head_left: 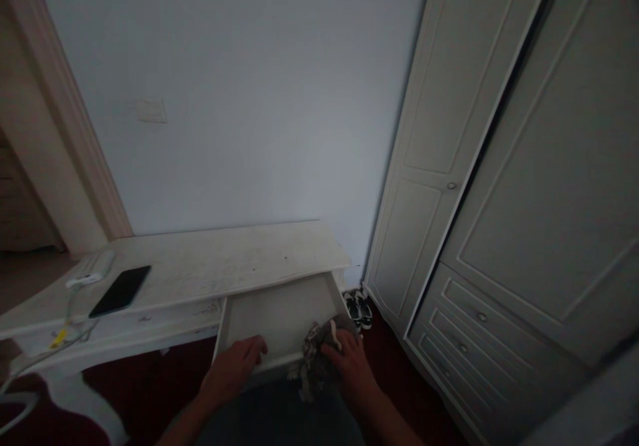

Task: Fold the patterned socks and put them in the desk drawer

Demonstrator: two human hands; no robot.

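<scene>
- My right hand (pixel 349 354) is closed around a crumpled grey and patterned cloth (pixel 314 365), with part of it hanging down over the drawer front.
- That cloth is at the right front corner of the pulled-out drawer (pixel 272 316).
- My left hand (pixel 233 366) is at the drawer's left front corner, fingers bent; I cannot tell whether they grip the edge.
- The drawer sticks out towards me from the worn white desk (pixel 224 253), which stands against the wall (pixel 259 100).
- On the desk's left part lies a dark phone (pixel 121 291), near a white block (pixel 94 268) with a cable (pixel 44 354) hanging over the front edge.
- Black-and-white shoes (pixel 358 309) stand on the red floor (pixel 160 376), between desk and white wardrobe (pixel 424 166).
</scene>
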